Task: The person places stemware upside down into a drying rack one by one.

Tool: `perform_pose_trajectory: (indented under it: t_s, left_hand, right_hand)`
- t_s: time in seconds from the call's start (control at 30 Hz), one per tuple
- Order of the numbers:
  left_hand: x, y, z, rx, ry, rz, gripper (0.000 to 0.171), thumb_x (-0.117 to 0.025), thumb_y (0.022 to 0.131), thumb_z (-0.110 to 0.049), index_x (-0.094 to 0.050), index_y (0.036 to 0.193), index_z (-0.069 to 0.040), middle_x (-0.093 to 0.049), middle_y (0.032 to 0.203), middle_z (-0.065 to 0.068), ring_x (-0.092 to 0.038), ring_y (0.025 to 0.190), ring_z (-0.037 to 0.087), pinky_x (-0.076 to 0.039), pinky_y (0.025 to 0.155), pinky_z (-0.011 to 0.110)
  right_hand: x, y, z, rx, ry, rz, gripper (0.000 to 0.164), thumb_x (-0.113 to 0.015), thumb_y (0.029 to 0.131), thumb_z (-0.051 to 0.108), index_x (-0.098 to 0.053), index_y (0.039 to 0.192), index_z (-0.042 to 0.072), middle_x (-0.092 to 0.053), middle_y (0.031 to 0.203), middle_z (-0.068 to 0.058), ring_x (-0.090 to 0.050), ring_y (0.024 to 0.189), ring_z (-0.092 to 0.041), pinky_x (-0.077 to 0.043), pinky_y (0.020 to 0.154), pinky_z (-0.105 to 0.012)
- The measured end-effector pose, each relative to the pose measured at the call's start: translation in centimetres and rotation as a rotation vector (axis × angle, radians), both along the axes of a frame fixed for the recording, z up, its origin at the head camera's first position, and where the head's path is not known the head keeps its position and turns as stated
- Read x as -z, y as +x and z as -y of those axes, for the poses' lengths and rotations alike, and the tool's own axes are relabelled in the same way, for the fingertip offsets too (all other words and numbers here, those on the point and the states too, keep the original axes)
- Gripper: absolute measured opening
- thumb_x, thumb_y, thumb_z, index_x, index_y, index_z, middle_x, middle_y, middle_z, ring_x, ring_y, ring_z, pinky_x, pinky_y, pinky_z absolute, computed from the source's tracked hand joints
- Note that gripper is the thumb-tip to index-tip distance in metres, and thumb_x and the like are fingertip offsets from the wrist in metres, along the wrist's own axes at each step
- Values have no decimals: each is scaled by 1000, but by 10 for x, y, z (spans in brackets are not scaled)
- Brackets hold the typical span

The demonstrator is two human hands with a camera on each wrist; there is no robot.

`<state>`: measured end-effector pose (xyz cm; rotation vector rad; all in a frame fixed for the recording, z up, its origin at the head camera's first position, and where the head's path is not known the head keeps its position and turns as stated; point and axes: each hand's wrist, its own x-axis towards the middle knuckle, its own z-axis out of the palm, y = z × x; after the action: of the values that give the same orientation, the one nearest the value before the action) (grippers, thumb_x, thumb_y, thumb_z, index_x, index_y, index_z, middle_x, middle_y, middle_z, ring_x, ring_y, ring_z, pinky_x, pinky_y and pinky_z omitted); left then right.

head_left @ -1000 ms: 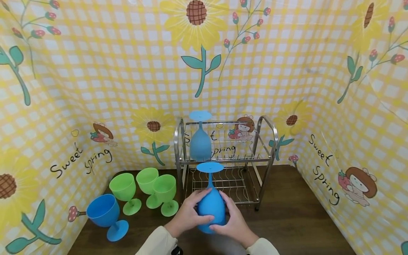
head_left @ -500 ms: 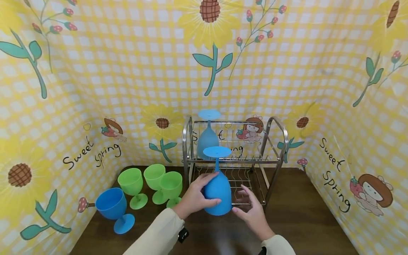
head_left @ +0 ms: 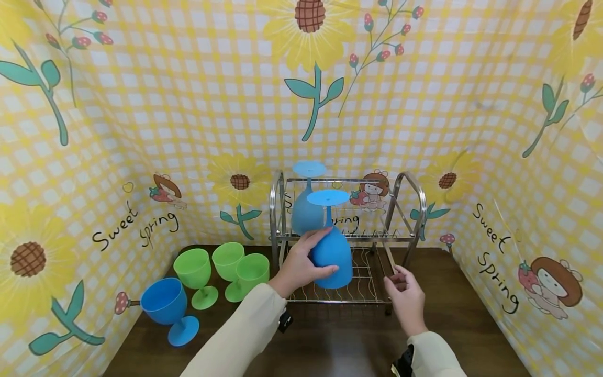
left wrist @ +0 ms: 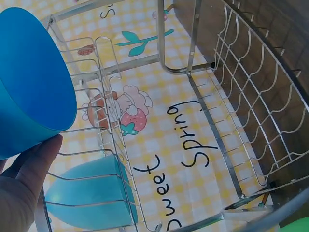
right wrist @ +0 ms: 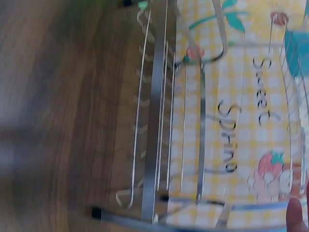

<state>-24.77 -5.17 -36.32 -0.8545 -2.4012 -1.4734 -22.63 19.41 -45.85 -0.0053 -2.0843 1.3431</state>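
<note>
Blue plastic goblet point(head_left: 332, 250), smooth and opaque, held upside down: round foot point(head_left: 327, 197) on top, thin stem below it, wide bowl with rim facing down. Tilted slightly, raised in front of a two-tier wire rack point(head_left: 404, 209), level with its upper shelf, above the lower shelf.

The dark wooden desk point(head_left: 447, 324) in front of me carries a steel rack point(head_left: 347, 238). Left of the rack stand three green goblets point(head_left: 221, 272); farther left, one blue goblet point(head_left: 165, 311).
</note>
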Motion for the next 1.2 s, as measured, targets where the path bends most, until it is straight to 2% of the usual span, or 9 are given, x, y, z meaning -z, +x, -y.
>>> perform_pose_trajectory:
  t_s: [0.2,0.37,0.57,0.7,0.87,1.03,1.2]
  left_hand:
    - [-10,-5,-10,4,-30,10,75,-80,78,-18,-44,144,-15,-41,139,22,-48,119,45,-47,88,58]
    - [-22,-6,-11,4,-43,-22,77,-81,76,-17,-45,144,-15,-41,140,22,-47,120,45,-46,89,59]
    - [-40,-15,-18,-8,-70,-53,78,-80,78,-20,-42,146,-17,-40,142,22,-47,120,45,-46,90,58]
    - [-53,-19,-24,-2,-83,-84,78,-80,78,-21,-42,146,-17,-41,139,22,-51,116,44,-48,88,56]
    - [-67,-28,-34,-28,-84,-121,79,-80,78,-24,-41,147,-22,-41,138,21,-52,115,43,-49,87,54]
    - [-69,-37,-42,-67,-86,-93,83,-80,79,-25,-36,149,-25,-39,141,20,-52,115,42,-49,87,54]
    - [-64,-39,-44,-97,-112,-92,90,-82,76,-26,-32,151,-23,-39,144,20,-52,117,42,-49,87,54]
  right_hand:
    - [-2,-12,-19,124,-15,132,35,-69,88,12,-60,119,-2,-63,90,-14,-49,68,5,-42,59,-15]
    - [-5,-21,-26,147,6,205,43,-67,91,23,-56,125,0,-62,95,-14,-55,76,-9,-42,63,-22]
    - [-10,-28,-34,153,39,254,48,-65,92,22,-50,131,-3,-60,101,-20,-60,90,-33,-45,71,-39]
    - [-15,-32,-37,112,62,295,51,-64,93,21,-48,133,-5,-57,111,-26,-59,100,-39,-45,82,-49]
    - [-20,-35,-39,91,66,348,51,-61,95,23,-48,134,-7,-56,121,-29,-57,110,-41,-41,92,-53]
    - [-22,-38,-40,126,96,357,44,-56,97,27,-54,127,-6,-60,118,-27,-57,110,-41,-41,91,-54]
    - [-21,-40,-41,133,142,358,36,-57,96,24,-58,118,-5,-64,111,-26,-59,103,-41,-43,86,-53]
